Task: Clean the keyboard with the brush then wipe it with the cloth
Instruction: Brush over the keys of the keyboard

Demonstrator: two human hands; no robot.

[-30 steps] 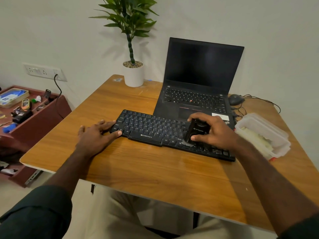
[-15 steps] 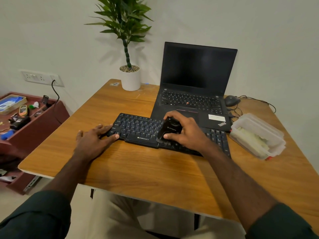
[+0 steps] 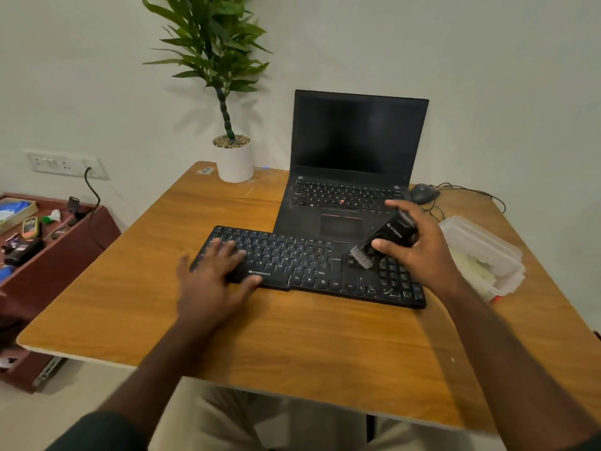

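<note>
A maroon side cabinet (image 3: 58, 255) stood at far left, its top cluttered with small items too small to identify. Above it a white socket strip (image 3: 65, 164) on the wall held a black cable (image 3: 92, 190). On the wooden desk (image 3: 260, 336), with visible grain, a round white pot (image 3: 234, 161) topped with pebbles held a leafy green plant (image 3: 211, 37).

The left hand (image 3: 211, 281) lay flat and open, fingers spread over the left end of the keyboard (image 3: 309, 265), gripping nothing. The keyboard was black, flat and rectangular, lying across the middle of the desk just in front of the laptop (image 3: 351, 177); white lettering on its front edge read "ZEBRONICS". The laptop was matte black, open, screen dark, with a red dot among its keys.

The right hand (image 3: 419, 249) was closed around a black brush (image 3: 387, 239), held tilted with pale bristles pointing down at the keyboard's right part; its white logo was too blurred to read. Behind sat a dark mouse (image 3: 422, 193) with cables. At right stood a clear plastic box (image 3: 481, 252), lidded, with something pale inside.
</note>
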